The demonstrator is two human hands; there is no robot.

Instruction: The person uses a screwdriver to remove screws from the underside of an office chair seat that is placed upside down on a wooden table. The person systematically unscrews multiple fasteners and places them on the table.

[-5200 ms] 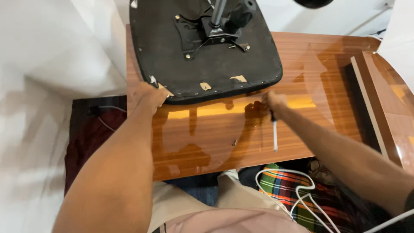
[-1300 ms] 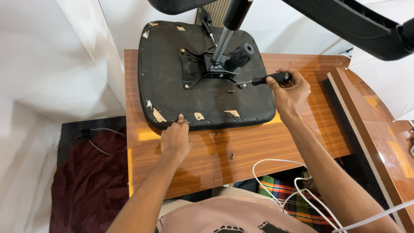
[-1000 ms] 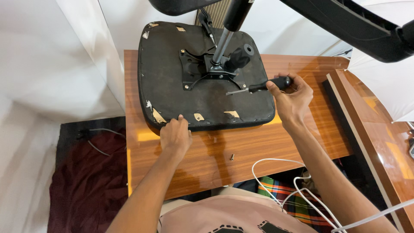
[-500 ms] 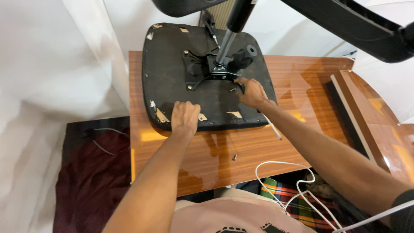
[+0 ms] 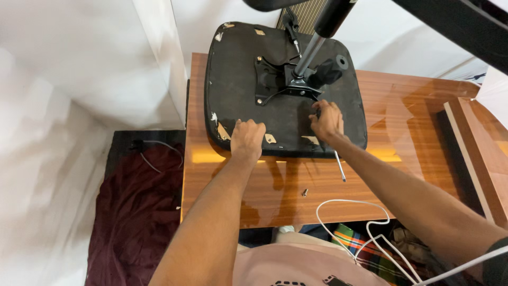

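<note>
Glossy wooden table is carrying an upturned black seat, its column rising up and away from the person.

Head view: left hand is pressing on the seat's near edge, fingers curled, holding nothing. Right hand is closing around a screwdriver; the shaft is trailing back toward the person and the handle is hidden in the fist. Fingers are sitting just short of the bracket, which lies ahead and slightly left. Right hand is nearer to it. A loose screw is lying on the table, well behind both hands.
</note>
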